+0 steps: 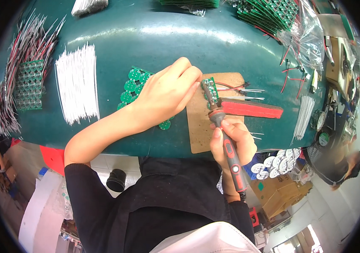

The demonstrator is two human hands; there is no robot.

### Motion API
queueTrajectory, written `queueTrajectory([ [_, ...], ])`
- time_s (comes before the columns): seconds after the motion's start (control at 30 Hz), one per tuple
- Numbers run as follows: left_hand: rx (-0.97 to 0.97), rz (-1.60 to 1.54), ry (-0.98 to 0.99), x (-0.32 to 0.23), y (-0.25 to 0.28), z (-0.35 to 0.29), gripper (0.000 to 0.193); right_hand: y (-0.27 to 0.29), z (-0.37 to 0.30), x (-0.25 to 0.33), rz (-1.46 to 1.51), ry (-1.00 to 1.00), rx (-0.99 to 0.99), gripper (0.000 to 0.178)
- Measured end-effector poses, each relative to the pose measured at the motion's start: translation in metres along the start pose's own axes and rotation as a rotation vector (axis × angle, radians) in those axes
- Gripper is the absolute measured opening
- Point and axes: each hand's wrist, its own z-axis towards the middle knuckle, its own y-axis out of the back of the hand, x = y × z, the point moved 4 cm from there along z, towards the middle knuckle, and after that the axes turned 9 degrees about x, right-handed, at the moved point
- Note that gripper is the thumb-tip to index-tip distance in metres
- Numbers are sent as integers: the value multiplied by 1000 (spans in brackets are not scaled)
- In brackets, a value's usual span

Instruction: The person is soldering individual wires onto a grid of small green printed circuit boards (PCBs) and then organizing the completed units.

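Note:
In my right hand (242, 141) is a grey and red soldering iron (232, 155), its metal tip pointing away from me over a small green circuit board (212, 82). The circuit board rests on a brown board (199, 133), and red and black wires run off to its right. My left hand (171, 86) is closed in a pinch at the left edge of the circuit board; what sits between the fingertips is too small to make out. Partly under my left hand and wrist lies a panel of round green circuit boards (129, 86).
A red and black block (258, 109) lies across the brown board's right side. White wires (78, 84) lie bundled at left, beside red, black and white wires (30, 40). Stacked green panels (268, 14) and a clear plastic bag (304, 38) stand far right. Another person (334, 162) is at right.

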Motion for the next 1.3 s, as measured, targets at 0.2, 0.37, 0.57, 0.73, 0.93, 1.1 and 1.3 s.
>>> queueTrajectory([
  [0.2, 7, 26, 13, 1, -1, 0, 10, -2, 11, 14, -115, 35, 18, 26],
  [0.37, 11, 28, 14, 2, -4, 2, 10, -6, 13, 17, -190, 88, 6, 28],
  [0.57, -17, 11, 56, 6, -4, 4, 10, -3, 21, 19, -142, 50, 54, 30],
  [0.73, -53, -183, 138, 10, 2, 6, 8, 11, 8, 8, -32, -134, -76, 28],
  [0.93, -78, -431, 192, -2, 12, -2, 10, 59, -16, -28, 118, -261, -228, 24],
  [1.1, -156, -787, 182, -23, 23, -15, 7, 60, -7, -61, -320, 18, 98, 30],
  [1.3, -696, 89, -389, -95, 123, -71, 20, 48, -2, -62, -385, 192, 230, 21],
])
